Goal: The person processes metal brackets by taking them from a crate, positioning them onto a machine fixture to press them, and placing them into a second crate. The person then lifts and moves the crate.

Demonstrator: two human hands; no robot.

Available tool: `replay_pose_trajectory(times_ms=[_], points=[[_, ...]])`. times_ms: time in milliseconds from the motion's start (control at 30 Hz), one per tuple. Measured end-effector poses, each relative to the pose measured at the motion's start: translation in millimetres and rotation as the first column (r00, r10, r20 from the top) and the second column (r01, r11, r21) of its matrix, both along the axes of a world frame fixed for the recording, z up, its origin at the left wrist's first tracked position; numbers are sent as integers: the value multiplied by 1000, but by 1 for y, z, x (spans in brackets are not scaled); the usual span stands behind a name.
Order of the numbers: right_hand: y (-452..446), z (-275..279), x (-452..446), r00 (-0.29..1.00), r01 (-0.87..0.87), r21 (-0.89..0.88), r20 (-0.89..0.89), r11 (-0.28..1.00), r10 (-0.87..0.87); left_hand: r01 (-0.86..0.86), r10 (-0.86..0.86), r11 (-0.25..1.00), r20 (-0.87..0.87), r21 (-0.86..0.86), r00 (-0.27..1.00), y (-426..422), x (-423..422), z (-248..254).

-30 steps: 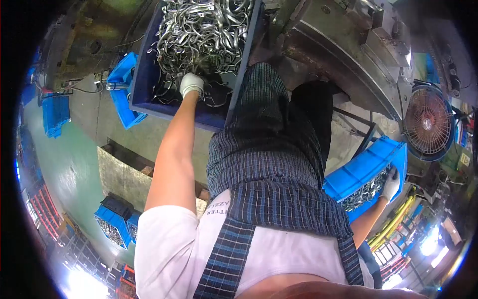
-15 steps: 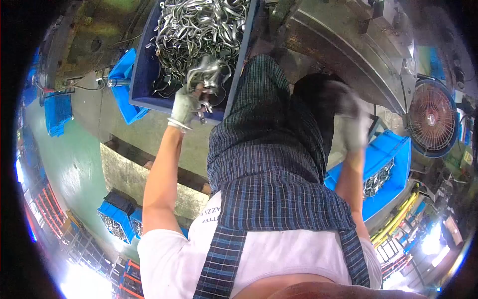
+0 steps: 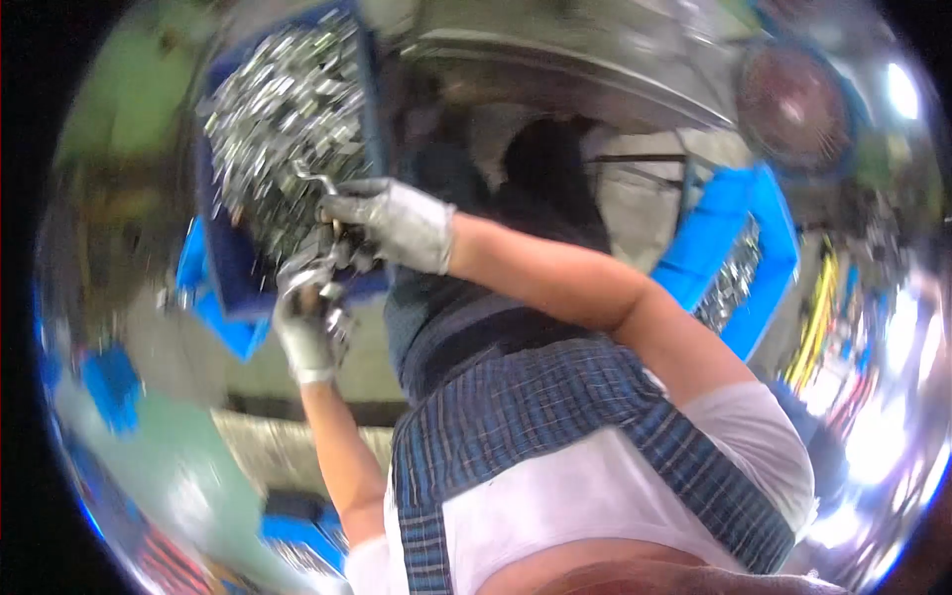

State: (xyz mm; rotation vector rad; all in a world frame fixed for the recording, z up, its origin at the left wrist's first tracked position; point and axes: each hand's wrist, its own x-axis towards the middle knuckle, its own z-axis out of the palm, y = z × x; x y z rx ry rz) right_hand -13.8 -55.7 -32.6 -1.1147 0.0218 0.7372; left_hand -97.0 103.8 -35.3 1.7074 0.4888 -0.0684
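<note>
We are wearing a white shirt (image 3: 555, 496) and a checked apron (image 3: 516, 416). Past them, our left hand (image 3: 305, 322) is squeezing a bunch of shiny metal bits (image 3: 337, 325). Our right hand (image 3: 397, 223) is pinching a bent metal piece (image 3: 315, 178) just above the left one. Both hands are hanging over the near end of a dark blue bin (image 3: 373, 109), where we are seeing a big, blurry metal pile (image 3: 288, 109). Farther right, a bright blue bin (image 3: 709, 223) is holding more bits. Beyond it, a round fan (image 3: 793, 107) is standing.

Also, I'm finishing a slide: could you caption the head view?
Gloved left hand and right hand, close together at a dark blue bin of shiny metal parts.
</note>
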Motion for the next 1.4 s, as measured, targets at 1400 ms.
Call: replay_pose_trajectory(times_ms=[1400], points=[[-213, 20, -3, 547, 578, -294, 832, 761, -94, 393, -412, 892, -46, -223, 910, -94, 109, 34]])
